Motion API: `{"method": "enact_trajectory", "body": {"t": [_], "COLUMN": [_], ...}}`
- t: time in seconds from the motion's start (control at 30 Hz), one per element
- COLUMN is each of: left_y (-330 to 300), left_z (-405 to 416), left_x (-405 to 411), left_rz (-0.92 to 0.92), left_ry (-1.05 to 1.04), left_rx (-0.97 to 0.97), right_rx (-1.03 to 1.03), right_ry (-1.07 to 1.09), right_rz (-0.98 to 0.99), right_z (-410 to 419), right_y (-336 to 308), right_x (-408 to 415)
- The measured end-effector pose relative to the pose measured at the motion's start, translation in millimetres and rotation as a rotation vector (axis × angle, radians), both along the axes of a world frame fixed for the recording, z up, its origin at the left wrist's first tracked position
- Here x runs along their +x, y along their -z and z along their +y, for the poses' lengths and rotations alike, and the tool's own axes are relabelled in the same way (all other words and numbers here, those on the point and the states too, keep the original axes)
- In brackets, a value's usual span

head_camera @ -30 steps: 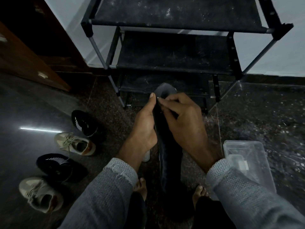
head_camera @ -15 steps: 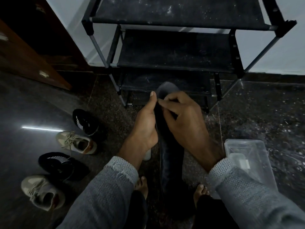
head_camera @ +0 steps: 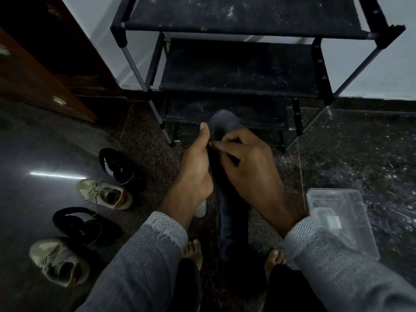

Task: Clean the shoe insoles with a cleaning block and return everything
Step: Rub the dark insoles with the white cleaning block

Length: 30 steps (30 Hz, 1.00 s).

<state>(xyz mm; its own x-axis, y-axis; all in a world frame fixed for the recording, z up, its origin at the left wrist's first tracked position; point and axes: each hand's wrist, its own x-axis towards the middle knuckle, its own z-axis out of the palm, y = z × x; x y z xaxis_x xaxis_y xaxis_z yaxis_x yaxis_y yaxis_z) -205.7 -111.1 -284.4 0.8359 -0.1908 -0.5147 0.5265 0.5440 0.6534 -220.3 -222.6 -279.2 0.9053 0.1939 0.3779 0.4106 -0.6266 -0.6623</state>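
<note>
Right now we see a dark insole held upright in front of us, its rounded end lifted just before the lowest shelf of the black shoe rack and its other end down between our bare feet. Our left hand grips the insole along its left edge, thumb stretched up beside the rounded end. Our right hand has its fingers curled against the insole's face, fingertips meeting the left thumb's side; we take it that the fingers pinch something small there, perhaps the cleaning block, but the light is too dim to make it out. Both wrists come out of grey knit sleeves.

A small white thing shows just under the left wrist, on the floor; we cannot tell what it is.

To the right, near our right sleeve, a clear plastic container lies on the speckled dark floor, with a smaller clear piece inside it.

To the left, four shoes stand in a loose row: a black sneaker with white stripes farthest off, a beige laced sneaker beside it, a second black striped sneaker, and a second beige sneaker nearest us. A brown wooden door stands at the far left.
</note>
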Motion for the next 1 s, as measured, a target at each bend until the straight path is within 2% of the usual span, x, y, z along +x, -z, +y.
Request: {"method": "enact_trajectory", "body": {"t": [0.23, 0.37, 0.5, 0.77, 1.0], "left_y": [1, 2, 2, -1, 1], "left_z": [-3, 0, 1, -11, -2], "left_x": [0, 1, 1, -3, -1], "left_rz": [0.006, -0.003, -0.014, -0.002, -0.007], "left_ry": [0.025, 0.001, -0.026, 0.042, -0.003], "left_rx": [-0.07, -0.029, 0.02, -0.033, -0.007], "right_rx": [0.038, 0.085, 0.035, 0.091, 0.063], "right_ry": [0.175, 0.069, 0.019, 0.225, -0.014], "right_rz": [0.04, 0.04, 0.015, 0.061, 0.012], "right_z": [-13, 2, 6, -16, -2], "right_y": [2, 0, 1, -2, 3], "right_x": [19, 6, 1, 29, 9]}}
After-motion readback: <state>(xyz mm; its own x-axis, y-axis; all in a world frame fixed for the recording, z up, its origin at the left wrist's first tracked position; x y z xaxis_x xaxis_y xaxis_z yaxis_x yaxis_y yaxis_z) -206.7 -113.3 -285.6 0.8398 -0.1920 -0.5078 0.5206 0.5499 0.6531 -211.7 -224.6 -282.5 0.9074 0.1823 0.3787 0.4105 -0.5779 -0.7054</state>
